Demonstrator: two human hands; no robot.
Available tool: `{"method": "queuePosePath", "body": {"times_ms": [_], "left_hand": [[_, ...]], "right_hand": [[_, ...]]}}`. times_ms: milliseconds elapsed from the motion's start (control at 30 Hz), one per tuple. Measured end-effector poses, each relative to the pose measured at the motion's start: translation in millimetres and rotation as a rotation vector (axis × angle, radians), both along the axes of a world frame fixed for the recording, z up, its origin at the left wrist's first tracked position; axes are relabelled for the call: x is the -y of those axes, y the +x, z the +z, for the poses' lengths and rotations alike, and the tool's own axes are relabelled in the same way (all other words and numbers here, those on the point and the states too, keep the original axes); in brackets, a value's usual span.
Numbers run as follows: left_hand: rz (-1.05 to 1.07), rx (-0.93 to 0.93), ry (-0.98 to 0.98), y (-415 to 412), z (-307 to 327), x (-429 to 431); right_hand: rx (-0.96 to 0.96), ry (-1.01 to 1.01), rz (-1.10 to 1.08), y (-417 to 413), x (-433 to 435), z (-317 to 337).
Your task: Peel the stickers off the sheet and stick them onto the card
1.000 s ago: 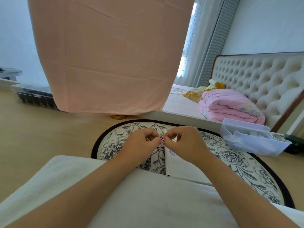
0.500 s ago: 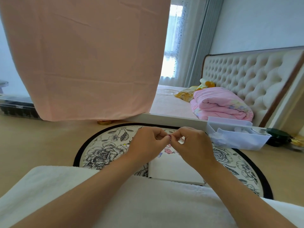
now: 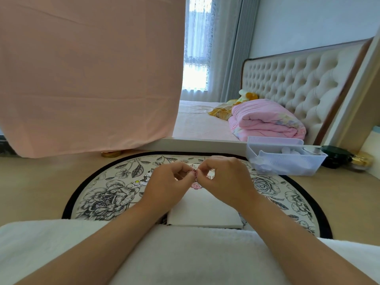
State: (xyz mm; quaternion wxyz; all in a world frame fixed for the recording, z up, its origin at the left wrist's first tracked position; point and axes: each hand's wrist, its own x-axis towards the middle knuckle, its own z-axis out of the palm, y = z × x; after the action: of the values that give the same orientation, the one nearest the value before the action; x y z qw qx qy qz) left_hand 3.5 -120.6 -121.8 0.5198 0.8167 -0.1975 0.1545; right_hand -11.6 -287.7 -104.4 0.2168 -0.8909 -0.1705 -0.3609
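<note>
- I see my left hand (image 3: 168, 182) and right hand (image 3: 224, 179) meeting above the middle of the round floral mat (image 3: 102, 194). On each, thumb and forefinger are curled into a tight pinch and the other fingers are loosely tucked.
- Between the two pinches sits a tiny pink-red sticker (image 3: 194, 174). It is too small for me to tell whether any backing clings to it.
- The white card (image 3: 205, 210) lies flat on the mat at 6 o'clock from the fingertips, with a pink sticker (image 3: 196, 185) on its far end.
- A cartoon sticker (image 3: 146, 177) shows at 9 o'clock of the left hand. I cannot tell whether it lies on the mat or on a sheet.
- I judge the held piece feather-light, limp and tacky, so it is likely to curl or cling to skin. I would hold only its very edge and lay it down flat.
- A clear plastic basket (image 3: 287, 161) stands at 2 o'clock, by the mat's edge.
</note>
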Motion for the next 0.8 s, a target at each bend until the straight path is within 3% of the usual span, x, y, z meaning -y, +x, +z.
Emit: {"method": "queuePosePath", "body": {"times_ms": [133,200,333,500,600,800], "left_hand": [[0.008,-0.021,-0.023,1,-1,-1],[0.028,-0.030,-0.057,2,0,-3],[0.016,-0.014,-0.058,3,3,-10],[-0.017,0.001,-0.042,2,3,-12],[-0.028,0.017,-0.023,2,2,-12],[-0.029,-0.006,-0.037,2,0,-9]], "right_hand": [[0.129,-0.090,-0.017,1,-1,-5],[-0.022,0.088,0.054,0,-4,-3],[-0.473,0.628,0.268,-2,-8,5],[-0.775,0.831,0.333,-4,0,6],[-0.787,0.816,0.320,-3,1,5],[-0.617,0.717,0.245,-2,-2,2]]}}
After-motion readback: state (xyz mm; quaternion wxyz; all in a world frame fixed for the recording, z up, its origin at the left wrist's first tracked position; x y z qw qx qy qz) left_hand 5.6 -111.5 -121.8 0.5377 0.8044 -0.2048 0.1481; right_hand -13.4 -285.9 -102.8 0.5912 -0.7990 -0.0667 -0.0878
